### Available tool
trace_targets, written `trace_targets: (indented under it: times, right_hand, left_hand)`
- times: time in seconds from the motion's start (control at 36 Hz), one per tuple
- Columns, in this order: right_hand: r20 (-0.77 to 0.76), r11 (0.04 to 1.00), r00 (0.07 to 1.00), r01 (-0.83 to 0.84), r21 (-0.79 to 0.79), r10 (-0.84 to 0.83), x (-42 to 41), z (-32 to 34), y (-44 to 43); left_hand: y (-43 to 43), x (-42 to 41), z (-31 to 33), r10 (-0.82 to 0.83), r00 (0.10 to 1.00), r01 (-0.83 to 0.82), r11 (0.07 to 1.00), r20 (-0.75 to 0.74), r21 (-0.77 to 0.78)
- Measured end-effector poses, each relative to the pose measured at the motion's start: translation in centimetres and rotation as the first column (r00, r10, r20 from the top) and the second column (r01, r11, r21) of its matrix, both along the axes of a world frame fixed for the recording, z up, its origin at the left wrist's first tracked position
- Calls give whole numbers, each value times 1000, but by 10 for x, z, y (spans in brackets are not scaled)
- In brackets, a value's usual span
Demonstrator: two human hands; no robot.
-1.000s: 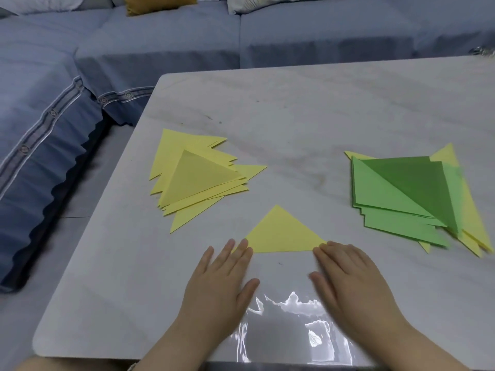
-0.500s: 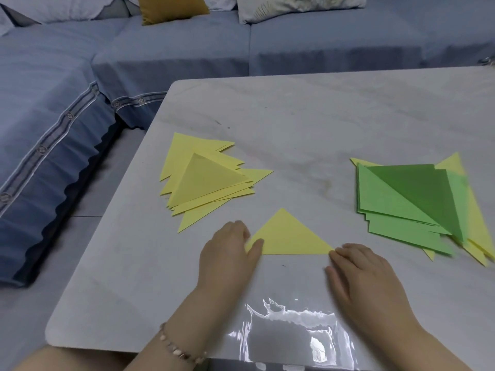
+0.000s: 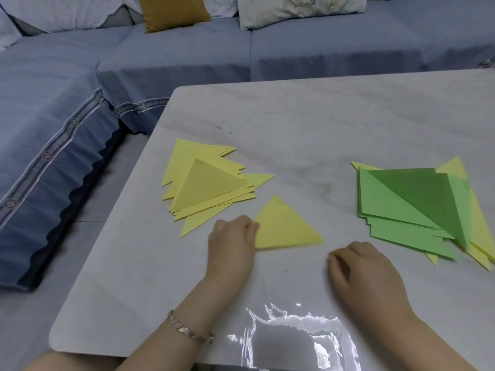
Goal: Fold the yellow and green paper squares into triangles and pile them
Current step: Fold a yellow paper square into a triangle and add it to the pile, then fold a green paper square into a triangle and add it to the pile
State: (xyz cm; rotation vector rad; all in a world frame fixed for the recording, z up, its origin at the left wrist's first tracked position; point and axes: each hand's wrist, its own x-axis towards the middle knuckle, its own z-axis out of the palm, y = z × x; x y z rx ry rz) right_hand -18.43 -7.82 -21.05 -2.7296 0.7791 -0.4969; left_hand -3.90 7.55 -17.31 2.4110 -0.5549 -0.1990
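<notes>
A folded yellow triangle (image 3: 284, 226) lies near the table's front middle. My left hand (image 3: 233, 239) pinches its left corner, fingers curled over the edge. My right hand (image 3: 359, 269) rests on the table just right of and below the triangle, apart from it, fingers loosely curled and holding nothing. A pile of folded yellow triangles (image 3: 209, 183) sits to the left. To the right lies a stack of green paper (image 3: 407, 202), its top sheet folded, with yellow paper (image 3: 479, 223) under it.
The pale marble table (image 3: 321, 124) has a rounded front-left corner and a shiny glare patch (image 3: 292, 341) at the front edge. A blue sofa (image 3: 187, 54) with cushions wraps around the far and left sides.
My left hand went from flat beside the triangle to pinching its left corner. The triangle has turned slightly. My right hand drew back from its right corner and curled.
</notes>
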Motion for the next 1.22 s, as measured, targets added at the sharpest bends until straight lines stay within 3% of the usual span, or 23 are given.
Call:
trace_targets:
  times: [0.06,0.14,0.19,0.25,0.31,0.42,0.47,0.58,0.67,0.78,0.89,1.0,1.08,1.22]
  right_hand:
    - [3,1000,1000,8,21,-8,-1,1,1]
    - [-3,1000,1000,10,9,-10,1,1,0]
    - [-13,1000,1000,6,-13,-6,3,1,-1]
    - [-11,1000,1000,5,-28,-6,5,1,-1]
    - [4,999,1000,8,-35,-8,5,0,-1]
    - [7,999,1000,19,-34,-19,3,0,1]
    - [5,1000,1000,2,-27,-1,1,2,0]
    - [120,1000,993,2,9,-3,-3,12,-11]
    - [281,992,951,120,48,-129,-5,25,-33]
    - [358,958,889,280,69,-286,-8,38,-69]
    - [278,931,889,348,106,-364,-6,39,-89]
    - [196,939,918,338,71,-345,-3,35,-100]
    - [322,969,914,239,66,-247,-3,43,-94]
    - [570,994,821,-56,98,-10,0,69,-71]
  left_hand:
    - [9,18,7,118,980,-100,989,163,-112]
    - [25,59,12,268,942,-227,952,202,-205]
    - [32,85,13,320,932,-290,940,171,-182]
    - [34,99,12,333,915,-330,942,228,-56]
    - [33,103,7,273,892,-330,938,361,107]
    - [28,92,-8,-139,831,-27,957,539,289]
    - [20,83,-14,-236,890,70,916,390,396]
    - [16,81,-28,-131,985,56,853,110,519]
    - [15,85,-29,-113,990,52,841,82,538]
    - [12,86,-24,-107,990,41,840,91,542]
    - [5,79,-18,-145,966,26,879,214,476]
    - [-1,54,-10,-261,921,179,943,290,281]
    - [-4,34,-7,-325,892,284,944,315,171]
    - [-13,5,6,-412,875,444,892,255,-81]
